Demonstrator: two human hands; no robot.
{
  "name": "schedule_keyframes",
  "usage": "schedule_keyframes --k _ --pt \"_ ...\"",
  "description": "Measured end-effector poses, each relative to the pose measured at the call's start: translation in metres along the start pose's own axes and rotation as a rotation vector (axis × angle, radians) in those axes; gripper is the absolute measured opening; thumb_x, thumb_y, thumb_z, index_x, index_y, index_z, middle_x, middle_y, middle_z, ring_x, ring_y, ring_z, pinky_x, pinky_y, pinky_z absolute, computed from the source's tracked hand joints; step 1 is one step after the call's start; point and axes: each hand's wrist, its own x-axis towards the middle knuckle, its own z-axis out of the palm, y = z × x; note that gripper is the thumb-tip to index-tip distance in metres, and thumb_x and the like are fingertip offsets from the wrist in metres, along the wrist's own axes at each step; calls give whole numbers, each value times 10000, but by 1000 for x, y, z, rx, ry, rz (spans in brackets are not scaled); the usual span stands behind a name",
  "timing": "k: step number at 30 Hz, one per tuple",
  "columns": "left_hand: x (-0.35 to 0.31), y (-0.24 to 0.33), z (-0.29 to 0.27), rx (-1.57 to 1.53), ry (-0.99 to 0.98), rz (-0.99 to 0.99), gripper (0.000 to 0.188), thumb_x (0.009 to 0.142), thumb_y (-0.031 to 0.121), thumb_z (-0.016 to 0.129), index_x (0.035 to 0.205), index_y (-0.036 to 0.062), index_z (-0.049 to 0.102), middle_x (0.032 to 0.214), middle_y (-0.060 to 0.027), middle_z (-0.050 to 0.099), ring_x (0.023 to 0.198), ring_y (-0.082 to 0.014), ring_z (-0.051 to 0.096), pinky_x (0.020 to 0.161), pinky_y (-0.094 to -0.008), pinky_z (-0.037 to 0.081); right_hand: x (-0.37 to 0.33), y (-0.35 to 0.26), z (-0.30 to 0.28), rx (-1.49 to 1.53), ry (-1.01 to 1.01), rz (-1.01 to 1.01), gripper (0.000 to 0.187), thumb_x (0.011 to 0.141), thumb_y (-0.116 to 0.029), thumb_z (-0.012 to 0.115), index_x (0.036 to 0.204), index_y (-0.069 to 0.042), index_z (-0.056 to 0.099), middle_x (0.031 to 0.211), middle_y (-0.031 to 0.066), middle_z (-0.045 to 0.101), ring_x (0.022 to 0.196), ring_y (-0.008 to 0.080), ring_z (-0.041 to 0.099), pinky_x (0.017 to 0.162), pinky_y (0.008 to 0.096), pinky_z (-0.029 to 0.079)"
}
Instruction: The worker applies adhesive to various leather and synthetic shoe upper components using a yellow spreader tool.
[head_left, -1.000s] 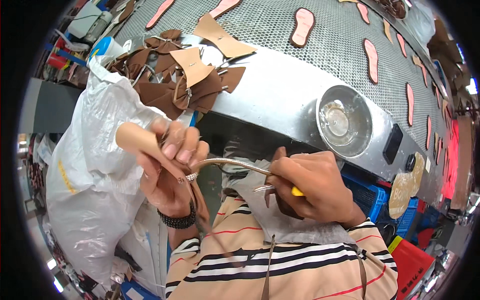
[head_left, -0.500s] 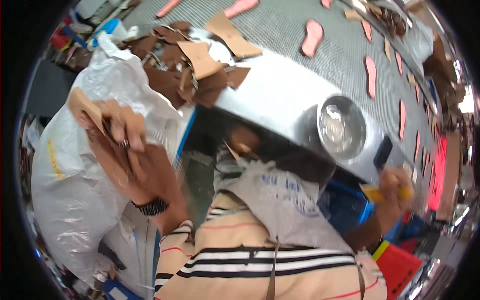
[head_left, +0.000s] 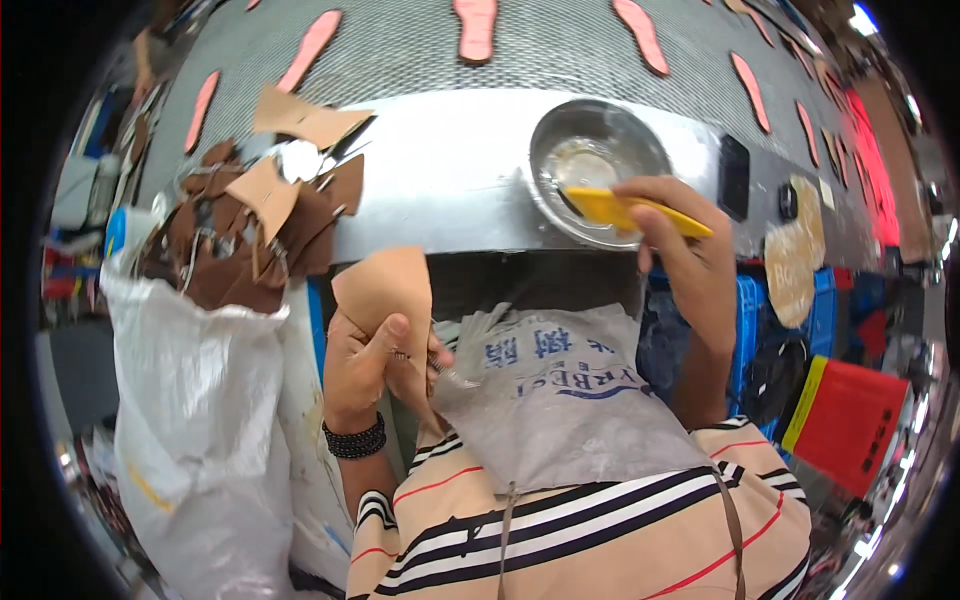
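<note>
My left hand [head_left: 358, 372] is closed on a tan leather piece [head_left: 385, 292], a curved shoe-upper shape with a metal buckle or chain bit hanging at its lower side. It is held up above my lap, in front of the bench edge. My right hand [head_left: 690, 245] grips a yellow-handled brush [head_left: 600, 206], whose dark tip is over the inside of a round steel bowl [head_left: 540, 135]. A pale liquid lies in the bowl. The bowl stands on the metal bench ledge [head_left: 430, 190].
Brown and tan leather pieces [head_left: 300, 225] are heaped on the left, beside a white sack [head_left: 200, 400]. Pink insoles [head_left: 478, 28] lie on the grey mesh conveyor [head_left: 400, 60] at the back. Right of the bowl are a black phone [head_left: 734, 178] and a blue crate [head_left: 748, 335].
My left hand has come from the sack at the left to above my lap with the leather piece. My right hand has brought the brush from beside the phone to the bowl. The view has turned.
</note>
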Motion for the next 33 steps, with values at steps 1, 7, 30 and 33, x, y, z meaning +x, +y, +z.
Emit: schedule_keyframes --k 1,7,30,33 --pt "7 -1 6 17 14 -59 400 982 250 694 1199 -55 553 847 -197 705 602 -240 703 528 -321 584 2 6 0 -33 14 -14 220 983 -173 670 1088 15 712 950 91 717 751 111 638 584 240 463" --pt "59 3 49 86 -162 -267 403 989 193 652 1274 -60 520 735 -126 657 473 -179 611 434 -275 532 15 58 -4 -371 85 -230 193 897 -110 731 1076 -40 751 973 118 741 831 257 639 761 348 510" --pt "161 4 49 291 -433 -803 359 968 262 720 1164 4 566 752 -21 652 500 -58 584 394 -184 445 59 69 -11 -283 -231 -501 191 780 -170 797 959 -107 773 871 1 688 865 243 557 766 367 494" --pt "158 4 50 171 -420 -824 351 989 223 681 1216 -12 552 764 -39 661 495 -58 577 404 -171 458 51 63 -30 -352 -322 -528 200 766 -170 801 955 -112 773 872 -1 690 862 244 555 754 363 493"
